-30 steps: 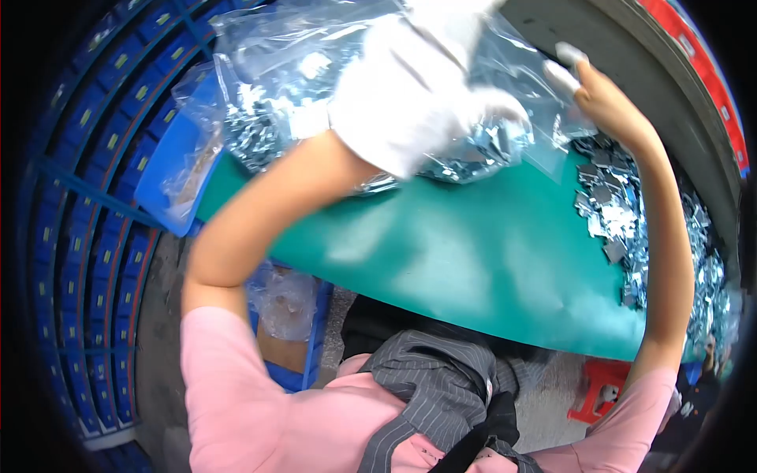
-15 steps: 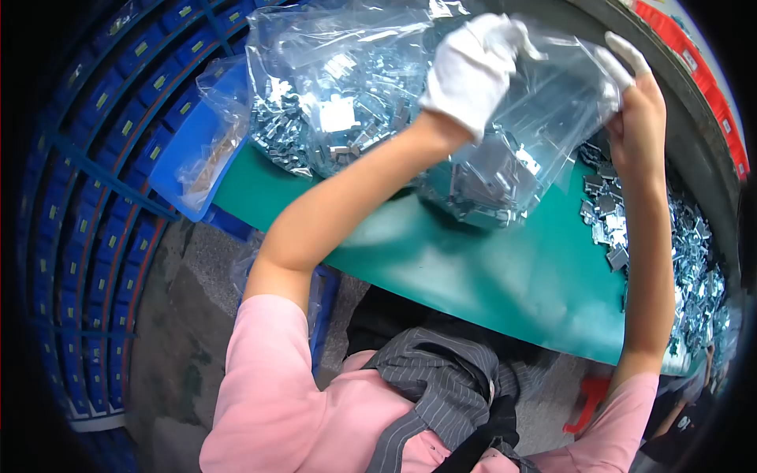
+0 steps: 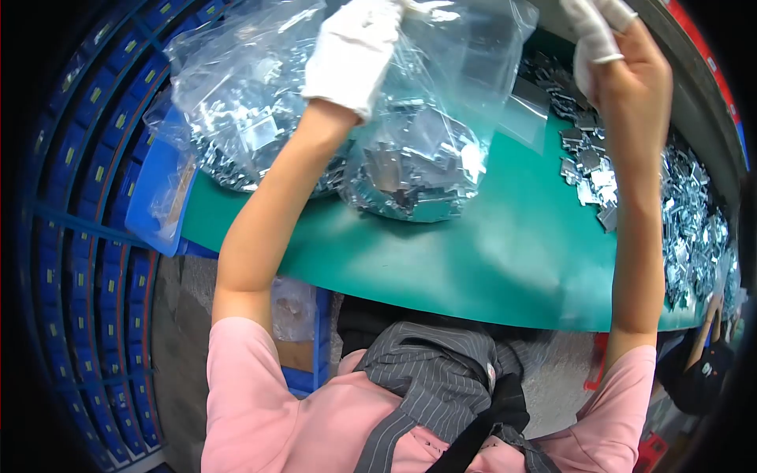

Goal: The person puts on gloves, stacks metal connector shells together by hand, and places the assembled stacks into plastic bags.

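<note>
My left hand (image 3: 355, 51), in a white glove, grips the top of a clear plastic bag (image 3: 414, 162) of flat metal parts, which rests on the green table. Another clear bag (image 3: 236, 102) full of small metal pieces lies left of it, partly behind my left forearm. My right hand (image 3: 623, 63), with white coverings on some fingers, is raised at the upper right, apart from the bag; its fingers are apart and nothing shows in them. Below it lies a heap of loose metal parts (image 3: 690, 229).
A blue bin (image 3: 158, 197) with plastic in it stands at the table's left end. Racks of blue boxes (image 3: 79, 268) line the left. Under the green table (image 3: 473, 268) is a blue crate (image 3: 322, 339). A co-worker (image 3: 694, 370) is at the far right.
My left hand has moved left with the bag of flat parts. My right hand has come away from the bag's edge and moved slightly up.
</note>
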Demonstrator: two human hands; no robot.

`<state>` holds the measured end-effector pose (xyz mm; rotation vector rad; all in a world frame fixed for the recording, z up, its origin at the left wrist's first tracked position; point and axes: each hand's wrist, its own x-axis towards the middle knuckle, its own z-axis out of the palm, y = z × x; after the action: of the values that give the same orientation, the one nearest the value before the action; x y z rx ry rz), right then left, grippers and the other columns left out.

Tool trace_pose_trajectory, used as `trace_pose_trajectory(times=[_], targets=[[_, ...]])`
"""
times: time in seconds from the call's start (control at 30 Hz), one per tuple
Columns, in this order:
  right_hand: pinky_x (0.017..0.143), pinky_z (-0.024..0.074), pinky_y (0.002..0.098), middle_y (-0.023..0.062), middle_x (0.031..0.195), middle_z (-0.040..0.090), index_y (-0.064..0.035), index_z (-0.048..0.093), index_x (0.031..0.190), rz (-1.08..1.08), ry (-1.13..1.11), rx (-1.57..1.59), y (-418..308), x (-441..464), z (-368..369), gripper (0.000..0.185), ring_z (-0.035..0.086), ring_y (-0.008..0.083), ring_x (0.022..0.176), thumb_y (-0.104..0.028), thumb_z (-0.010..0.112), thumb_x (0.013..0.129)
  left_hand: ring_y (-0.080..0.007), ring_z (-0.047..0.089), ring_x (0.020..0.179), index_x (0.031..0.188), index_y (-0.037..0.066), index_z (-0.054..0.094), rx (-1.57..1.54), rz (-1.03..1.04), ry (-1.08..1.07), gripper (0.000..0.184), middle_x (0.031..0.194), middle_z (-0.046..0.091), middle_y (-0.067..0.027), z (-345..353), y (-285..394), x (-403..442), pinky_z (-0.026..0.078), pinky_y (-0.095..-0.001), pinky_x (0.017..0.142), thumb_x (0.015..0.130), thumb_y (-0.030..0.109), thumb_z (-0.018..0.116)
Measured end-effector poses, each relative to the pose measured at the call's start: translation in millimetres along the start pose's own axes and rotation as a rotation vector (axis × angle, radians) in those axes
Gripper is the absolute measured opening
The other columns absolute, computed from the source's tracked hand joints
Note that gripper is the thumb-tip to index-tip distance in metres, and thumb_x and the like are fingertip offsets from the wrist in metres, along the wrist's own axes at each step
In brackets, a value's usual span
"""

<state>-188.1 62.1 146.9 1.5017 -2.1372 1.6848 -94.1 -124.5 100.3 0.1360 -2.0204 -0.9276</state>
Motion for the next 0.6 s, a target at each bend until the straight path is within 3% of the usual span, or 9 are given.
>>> trace_pose_trajectory(times=[0.03, 0.07, 0.13, 0.2, 0.3, 0.37, 0.47, 0.5, 0.6], targets=[[0.038, 0.0275, 0.0194, 0.0024, 0.062, 0.053, -0.0028, 0.053, 0.104, -0.098, -0.064, -0.062, -3.6, -14.4, 1.6, 0.024, 0.038, 0.0067, 0.042, -0.016, 0.057, 0.084, -0.0121, 0.050, 0.063, 0.091, 0.004, 0.059, 0.135, 0.225, 0.011, 0.022, 0.076, 0.056, -0.0052, 2.4, -11.7, 3.8, 0.042, -0.0252, 0.056, 0.090, 0.017, 0.042], [0.039, 0.0285, 0.0203, 0.0031, 0.063, 0.054, -0.0029, 0.054, 0.103, -0.192, -0.148, -0.111, -8.5, -28.8, 2.9, 0.024, 0.039, 0.0078, 0.044, -0.017, 0.057, 0.084, -0.0118, 0.054, 0.071, 0.095, 0.003, 0.061, 0.271, 0.234, 0.202, 0.029, 0.082, 0.062, -0.0060, 16.1, -25.4, 8.1, 0.044, -0.0247, 0.071, 0.092, 0.024, 0.041], [0.043, 0.0305, 0.0221, 0.0044, 0.065, 0.055, -0.0031, 0.055, 0.102, -0.379, -0.339, -0.176, -18.5, -56.5, 9.5, 0.024, 0.041, 0.0101, 0.047, -0.019, 0.056, 0.084, -0.0125, 0.053, 0.069, 0.101, 0.005, 0.061, 0.331, 0.151, -0.017, 0.028, 0.078, 0.061, -0.0057, 16.2, -8.5, 6.9, 0.043, -0.0236, 0.076, 0.092, 0.024, 0.042], [0.046, 0.0324, 0.0239, 0.0058, 0.068, 0.056, -0.0033, 0.056, 0.100, -0.484, -0.461, -0.206, -22.0, -75.8, 13.5, 0.024, 0.043, 0.0125, 0.051, -0.021, 0.056, 0.084, -0.0100, 0.049, 0.064, 0.102, 0.008, 0.063, 0.299, 0.214, 0.005, 0.027, 0.071, 0.057, -0.0010, 25.3, -10.6, 11.1, 0.043, -0.0218, 0.076, 0.092, 0.025, 0.044], [0.051, 0.0354, 0.0265, 0.0078, 0.071, 0.057, -0.0036, 0.058, 0.097, -0.562, -0.569, -0.211, -19.0, -90.2, 18.2, 0.025, 0.046, 0.0159, 0.057, -0.024, 0.055, 0.084, -0.0042, 0.049, 0.068, 0.095, 0.007, 0.066, 0.022, -0.048, -0.111, 0.028, 0.082, 0.063, 0.0023, 28.0, 10.2, 6.9, 0.040, -0.0186, 0.063, 0.091, 0.029, 0.048], [0.054, 0.0374, 0.0283, 0.0092, 0.073, 0.058, -0.0038, 0.059, 0.096, -0.586, -0.612, -0.213, -16.7, -93.5, 17.3, 0.026, 0.049, 0.0183, 0.061, -0.027, 0.055, 0.084, -0.0100, 0.053, 0.087, 0.110, 0.007, 0.058, -0.013, -0.046, -0.182, 0.037, 0.097, 0.061, -0.0028, 26.9, 15.0, 3.2, 0.040, -0.0222, 0.078, 0.088, 0.036, 0.050], [0.059, 0.0404, 0.0309, 0.0113, 0.076, 0.059, -0.0042, 0.060, 0.093, -0.599, -0.650, -0.235, -15.7, -92.9, 9.5, 0.028, 0.052, 0.0217, 0.066, -0.030, 0.054, 0.084, -0.0173, 0.049, 0.108, 0.129, 0.007, 0.038, -0.239, -0.031, -0.400, 0.075, 0.114, 0.054, -0.0077, 19.3, 19.8, -17.5, 0.035, -0.0273, 0.093, 0.074, 0.053, 0.062], [0.061, 0.0414, 0.0318, 0.0119, 0.078, 0.060, -0.0043, 0.061, 0.092, -0.629, -0.668, -0.236, -15.4, -91.4, 7.1, 0.029, 0.053, 0.0229, 0.068, -0.031, 0.054, 0.083, -0.0176, 0.049, 0.107, 0.132, 0.005, 0.033, -0.121, -0.078, -0.446, 0.091, 0.118, 0.052, -0.0084, 24.8, 35.6, -23.3, 0.036, -0.0272, 0.093, 0.064, 0.055, 0.069], [0.065, 0.0444, 0.0345, 0.0140, 0.081, 0.061, -0.0046, 0.063, 0.090, -0.657, -0.663, -0.291, -9.6, -70.6, -9.7, 0.032, 0.056, 0.0264, 0.074, -0.034, 0.053, 0.083, -0.0305, 0.060, 0.088, 0.128, 0.003, 0.035, 0.443, 0.077, -0.479, 0.084, 0.100, 0.060, -0.0185, 42.1, 46.8, -36.4, 0.047, -0.0353, 0.079, 0.064, 0.044, 0.071]])
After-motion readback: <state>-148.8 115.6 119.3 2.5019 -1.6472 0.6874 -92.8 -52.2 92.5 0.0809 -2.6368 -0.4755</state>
